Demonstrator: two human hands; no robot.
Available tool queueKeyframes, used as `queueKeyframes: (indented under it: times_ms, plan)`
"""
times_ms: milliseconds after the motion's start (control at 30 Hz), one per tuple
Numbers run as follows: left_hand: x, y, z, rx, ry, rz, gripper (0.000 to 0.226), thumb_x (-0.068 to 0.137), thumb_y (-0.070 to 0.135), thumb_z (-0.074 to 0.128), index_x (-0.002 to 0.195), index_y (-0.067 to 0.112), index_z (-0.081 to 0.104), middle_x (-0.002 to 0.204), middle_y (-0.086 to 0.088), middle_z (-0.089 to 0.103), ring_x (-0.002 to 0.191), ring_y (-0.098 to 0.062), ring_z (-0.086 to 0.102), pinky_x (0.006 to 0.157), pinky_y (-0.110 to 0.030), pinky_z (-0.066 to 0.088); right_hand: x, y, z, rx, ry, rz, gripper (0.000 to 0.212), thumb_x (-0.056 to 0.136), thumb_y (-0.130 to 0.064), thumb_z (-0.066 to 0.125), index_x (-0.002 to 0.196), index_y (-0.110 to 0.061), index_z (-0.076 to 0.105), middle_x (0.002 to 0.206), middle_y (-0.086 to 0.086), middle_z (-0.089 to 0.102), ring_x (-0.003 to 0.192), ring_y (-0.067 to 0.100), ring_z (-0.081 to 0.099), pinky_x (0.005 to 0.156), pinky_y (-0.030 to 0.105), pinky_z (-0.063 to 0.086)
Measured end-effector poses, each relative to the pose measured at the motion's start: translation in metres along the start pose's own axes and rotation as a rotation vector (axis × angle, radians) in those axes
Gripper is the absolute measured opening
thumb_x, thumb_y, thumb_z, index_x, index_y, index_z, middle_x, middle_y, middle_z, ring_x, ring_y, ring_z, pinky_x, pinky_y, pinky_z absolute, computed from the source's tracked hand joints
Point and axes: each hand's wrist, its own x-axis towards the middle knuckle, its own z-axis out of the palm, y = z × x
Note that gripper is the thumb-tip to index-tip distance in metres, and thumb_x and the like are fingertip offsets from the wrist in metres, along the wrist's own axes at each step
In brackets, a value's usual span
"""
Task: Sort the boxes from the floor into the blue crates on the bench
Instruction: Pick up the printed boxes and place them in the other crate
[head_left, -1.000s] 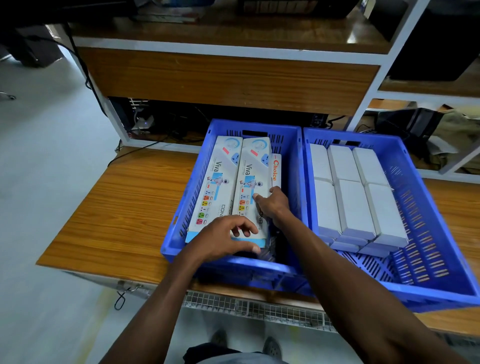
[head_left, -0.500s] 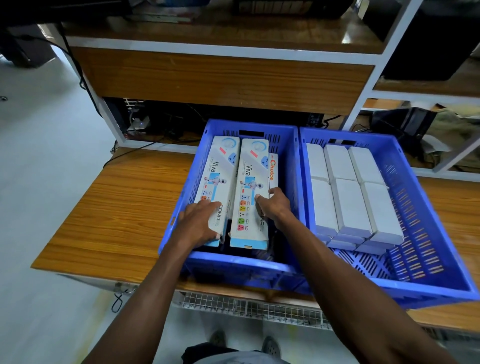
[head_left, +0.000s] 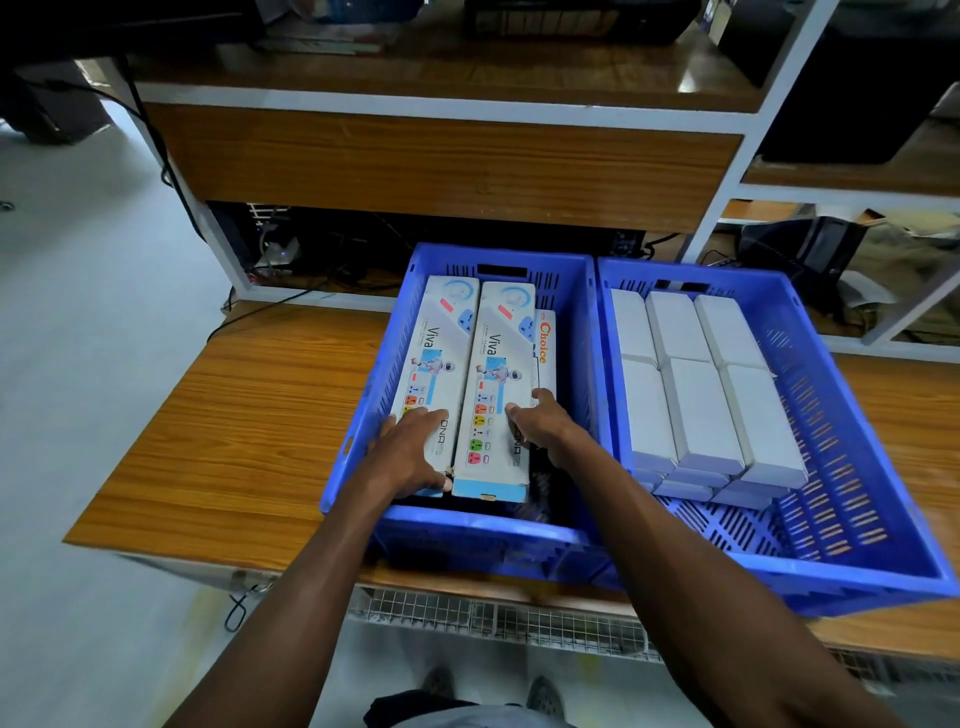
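Two blue crates stand side by side on the wooden bench (head_left: 249, 415). The left crate (head_left: 467, 535) holds two long white "Viva" boxes lying flat and a "Choice" box (head_left: 544, 340) on edge at their right. My left hand (head_left: 410, 452) lies flat on the near end of the left Viva box (head_left: 436, 353), thumb at its end. My right hand (head_left: 540, 423) grips the right edge of the right Viva box (head_left: 496, 374), fingers tucked down its side. The right crate (head_left: 857, 530) holds several plain white boxes (head_left: 696, 395) in rows.
A wooden shelf unit (head_left: 441, 166) with a white frame rises behind the bench, with cables and dark gear under it. A dark bag (head_left: 800, 254) lies at the back right. Grey floor lies to the left, and my shoes (head_left: 543, 696) show below the bench edge.
My left hand moved from the right Viva box's near end to the left Viva box and flattened on it. The two boxes now lie squarer in the crate. My right hand stayed put.
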Motion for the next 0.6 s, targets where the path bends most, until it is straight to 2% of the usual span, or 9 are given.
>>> queueKeyframes:
  times_ms: [33, 133, 200, 400, 500, 600]
  plan:
    - [0.000, 0.000, 0.001, -0.007, 0.001, -0.002, 0.111, 0.074, 0.033, 0.090, 0.162, 0.034, 0.021, 0.171, 0.004, 0.012, 0.157, -0.031, 0.005, 0.126, -0.055, 0.015, -0.002, 0.000, 0.001, 0.011, -0.002, -0.002, 0.070, 0.102, -0.034, 0.058, 0.161, -0.021, 0.022, 0.142, 0.008, 0.055, 0.091, 0.017, 0.063, 0.076, 0.033, 0.057]
    - [-0.001, -0.001, 0.002, -0.021, -0.008, -0.011, 0.110, 0.077, 0.032, 0.088, 0.162, 0.034, 0.018, 0.171, 0.004, 0.010, 0.157, -0.030, 0.002, 0.126, -0.056, 0.013, -0.001, 0.002, 0.005, 0.022, 0.022, -0.013, 0.070, 0.101, -0.037, 0.058, 0.161, -0.022, 0.024, 0.150, 0.007, 0.051, 0.116, 0.024, 0.062, 0.096, 0.042, 0.058]
    - [-0.002, 0.000, 0.002, -0.028, -0.020, -0.012, 0.108, 0.080, 0.031, 0.085, 0.162, 0.035, 0.016, 0.172, 0.006, 0.006, 0.158, -0.029, -0.002, 0.126, -0.055, 0.009, -0.002, 0.002, 0.008, 0.019, 0.070, -0.019, 0.068, 0.100, -0.038, 0.060, 0.159, -0.024, 0.028, 0.151, 0.005, 0.051, 0.123, 0.027, 0.060, 0.100, 0.045, 0.056]
    - [-0.005, -0.001, 0.002, -0.007, -0.055, -0.013, 0.098, 0.089, 0.033, 0.076, 0.163, 0.035, 0.011, 0.172, 0.008, -0.001, 0.158, -0.029, -0.007, 0.126, -0.052, 0.003, -0.005, 0.000, 0.016, -0.022, 0.159, 0.001, 0.065, 0.098, -0.042, 0.061, 0.154, -0.025, 0.034, 0.144, 0.004, 0.056, 0.117, 0.028, 0.064, 0.096, 0.046, 0.058]
    - [-0.003, -0.004, 0.001, -0.003, -0.073, -0.021, 0.079, 0.100, 0.036, 0.060, 0.163, 0.036, 0.012, 0.172, 0.010, -0.001, 0.158, -0.029, -0.007, 0.126, -0.053, 0.003, -0.009, -0.001, 0.015, -0.035, 0.167, 0.019, 0.066, 0.098, -0.045, 0.060, 0.154, -0.022, 0.034, 0.139, 0.005, 0.058, 0.113, 0.027, 0.065, 0.094, 0.044, 0.059]
    - [0.002, -0.005, 0.000, -0.051, -0.068, -0.043, 0.072, 0.101, 0.015, 0.047, 0.162, 0.037, 0.017, 0.172, 0.011, 0.003, 0.158, -0.027, -0.004, 0.128, -0.052, 0.002, -0.009, 0.000, 0.014, -0.051, 0.168, 0.019, 0.066, 0.097, -0.048, 0.060, 0.151, -0.018, 0.036, 0.136, 0.005, 0.059, 0.110, 0.026, 0.066, 0.091, 0.042, 0.060]
